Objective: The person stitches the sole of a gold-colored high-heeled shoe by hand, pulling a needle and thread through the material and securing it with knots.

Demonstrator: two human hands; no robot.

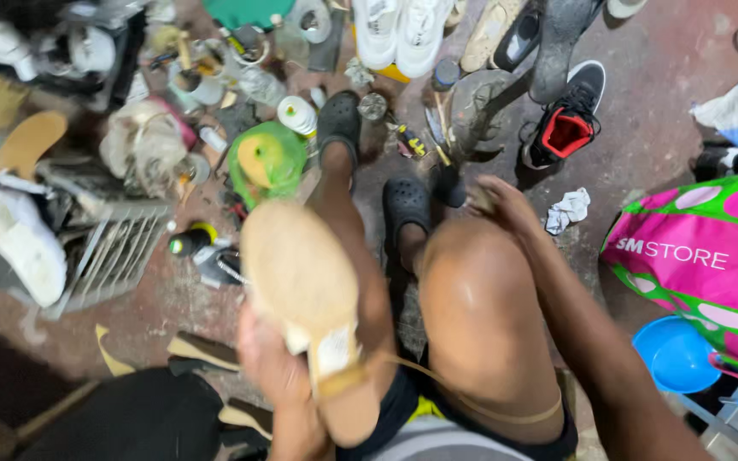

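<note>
Shoe-repair workshop — scattered shoes (399, 34), soles (27, 141).

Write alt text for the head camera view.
A seated person's left hand holds up a tan shoe sole over bare knees, while the right hand reaches toward the cluttered floor strewn with shoes, tools and bottles.

The left hand (271, 363) holds a pale tan shoe sole (301, 277) with a yellowish strip (471, 401) trailing from it, over a worn reddish-brown floor (668, 77). On the feet are black clogs (339, 119), and nearby lie a black sneaker with a red lining (567, 128), white sneakers (399, 30) and a green bag (266, 158). A bag (702, 256) shows magenta with bright green and pink dots, beside a blue bowl (672, 354).
</note>
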